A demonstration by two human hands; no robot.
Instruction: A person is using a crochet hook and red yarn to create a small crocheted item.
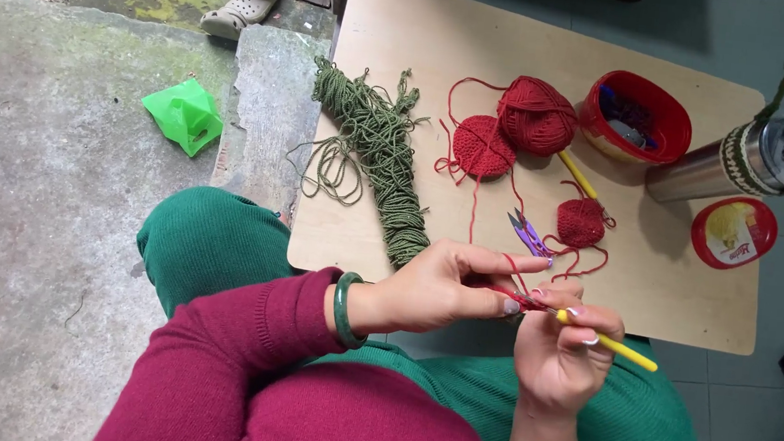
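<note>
Your left hand (438, 286) sits just off the near edge of the worktop (688, 294), over your lap. Its fingers (489, 305) are closed in a pinch on a small red crochet piece (525, 301), with a red strand (511, 264) looped over the index finger. Your right hand (560, 349) is directly beside it, touching at the fingertips. Its fingers are closed around a yellow hook (613, 347), whose handle points away to the right; the tip meets the crochet piece.

On the worktop:
- Purple snips (529, 233) lie near the near edge, just beyond your left hand.
- A small red round (581, 222) lies just right of the snips, loose yarn trailing from it.
- A larger red round (483, 147) lies mid-worktop, touching a red yarn ball (537, 116).
- A second yellow hook (577, 174) sticks out from under the ball.
- A green yarn bundle (374, 157) runs from the far left part down to the near edge.
- A red tub (661, 140) stands toward the far right, holding small items you cannot identify.
- A steel flask (747, 162) with a knitted sleeve lies at the right edge.
- A red lid (734, 232) sits at the right edge, below the flask.

A jade bangle (344, 309) circles your left wrist.
</note>
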